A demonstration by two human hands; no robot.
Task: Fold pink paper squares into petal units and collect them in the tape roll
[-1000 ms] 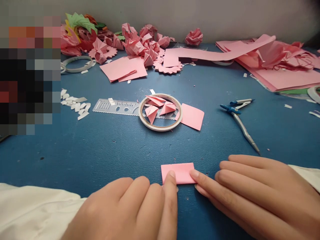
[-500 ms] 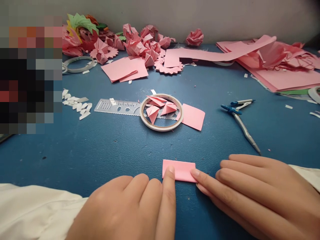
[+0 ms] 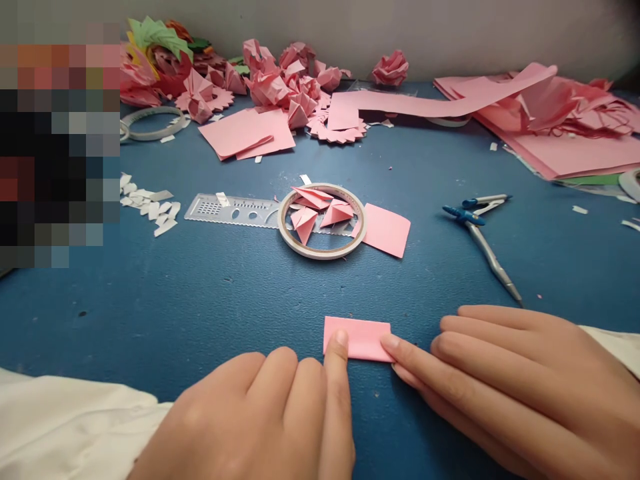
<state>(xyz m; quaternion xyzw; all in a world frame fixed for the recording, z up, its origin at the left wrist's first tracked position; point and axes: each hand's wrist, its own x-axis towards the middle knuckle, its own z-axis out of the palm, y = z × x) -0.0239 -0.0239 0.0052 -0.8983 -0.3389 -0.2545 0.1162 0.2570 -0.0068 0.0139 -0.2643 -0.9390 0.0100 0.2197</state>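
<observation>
A small folded strip of pink paper (image 3: 364,337) lies flat on the blue table in front of me. My left hand (image 3: 260,413) has its index fingertip pressed on the strip's left part, with the other fingers curled and the thumb hidden. At the strip's right end, my right hand (image 3: 515,380) grips the lower corner, index finger on top and thumb at the edge below. Beyond the strip, a roll of double-sided tape (image 3: 283,233) encircles several folded pink paper pieces (image 3: 303,222). The tape roll rests partly on a clear ruler (image 3: 205,208) and a pink paper square (image 3: 387,230).
A compass (image 3: 493,263) with blue parts lies to the right. White paper scraps (image 3: 155,207) are scattered at left. Along the wall sit crumpled and folded pink paper pieces (image 3: 270,87), a long pink strip (image 3: 410,105) and pink sheets (image 3: 575,150). Another tape roll (image 3: 154,137) lies back left.
The view has shifted very slightly. Both hands keep their places on the folded paper, and nothing else has visibly moved.
</observation>
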